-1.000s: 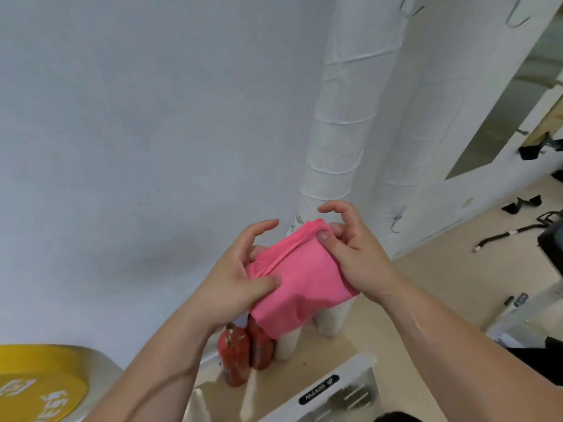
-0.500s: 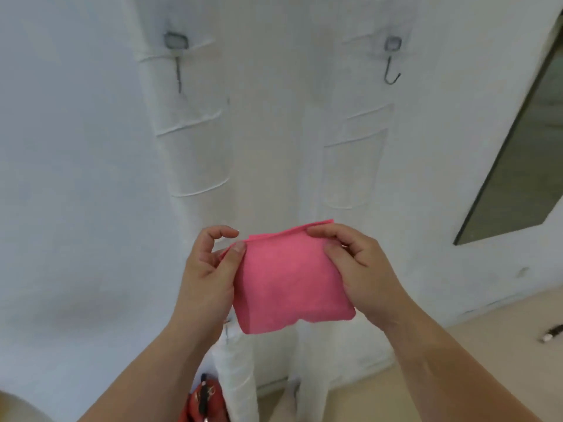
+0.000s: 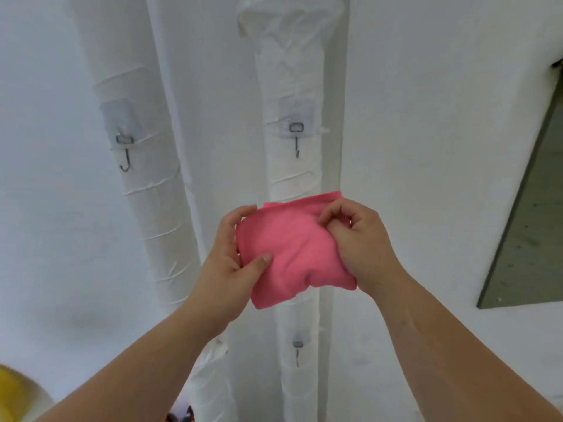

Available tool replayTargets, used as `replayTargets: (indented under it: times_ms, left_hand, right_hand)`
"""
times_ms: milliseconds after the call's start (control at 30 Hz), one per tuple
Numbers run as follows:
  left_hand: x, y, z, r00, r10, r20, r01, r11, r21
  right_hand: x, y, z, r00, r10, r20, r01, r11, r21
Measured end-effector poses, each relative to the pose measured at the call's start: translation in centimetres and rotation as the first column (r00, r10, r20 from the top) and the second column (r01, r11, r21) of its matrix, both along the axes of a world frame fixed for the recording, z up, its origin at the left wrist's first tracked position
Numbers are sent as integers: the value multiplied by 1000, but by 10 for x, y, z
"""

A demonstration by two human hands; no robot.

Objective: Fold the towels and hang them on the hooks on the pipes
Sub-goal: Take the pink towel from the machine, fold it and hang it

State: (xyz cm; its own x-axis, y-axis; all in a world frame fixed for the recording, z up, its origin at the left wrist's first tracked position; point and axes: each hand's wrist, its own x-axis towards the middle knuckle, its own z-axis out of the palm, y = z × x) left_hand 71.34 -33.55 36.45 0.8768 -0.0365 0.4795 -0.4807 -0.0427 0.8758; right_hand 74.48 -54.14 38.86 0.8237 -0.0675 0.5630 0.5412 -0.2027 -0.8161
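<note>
Fingers (image 3: 262, 259) of our left hand (image 3: 228, 264) and right hand (image 3: 364, 249) pinch folded pink cloth towel (image 3: 292, 248); small metal hook (image 3: 296, 147) on white wrapped pipe (image 3: 291, 71) lies straight above, farther off.

Open air lies between the pink towel (image 3: 292, 251) and the upper hook (image 3: 296, 141) straight above it, while the towel itself covers part of the pipe (image 3: 292, 71).

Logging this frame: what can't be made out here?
Head view.
- Pink towel: fold layers and any hanging loop, hidden by its front face.
- Left hand: fingers mostly behind the towel.
- Right hand: fingertips curled into the cloth.
- Yellow object: cut off by the frame corner, blurred.
- Lower hook: tip too small, blurred.
</note>
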Motion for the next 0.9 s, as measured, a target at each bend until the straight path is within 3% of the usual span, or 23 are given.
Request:
replayTargets:
  times_ms: [67,167,267,367,467,533,633,733,900]
  left_hand:
    - [3,-11,6,994,103,23,-102,993,-52]
    - [7,-20,13,979,201,-18,-202,969,-141]
    - [9,-18,18,974,225,1,-224,973,-59]
    - [12,-13,25,990,119,-77,-120,993,-10]
    - [16,-6,30,987,-26,-156,34,998,48]
    - [22,-3,37,992,41,-115,-17,978,208]
    - [31,-2,54,977,199,72,-210,879,428]
    - [39,-1,80,943,223,248,-320,813,486]
    - [62,12,142,903,169,396,-382,738,556]
  right_hand:
    - [0,-6,5,994,74,-81,-72,997,38]
    - [-5,-19,-1,906,343,-250,-339,939,58]
    - [-9,-25,-4,890,365,-273,-374,927,21]
    - [-3,-27,7,902,361,-235,-354,932,71]
    - [3,-30,18,913,341,-223,-352,936,-12]
    - [6,-31,27,932,296,-209,-324,939,-113]
    - [7,-31,48,980,118,-161,-175,895,-410]
    - [9,-27,77,1000,5,-15,-13,792,-611]
    - [17,-31,142,982,-79,172,178,690,-702]
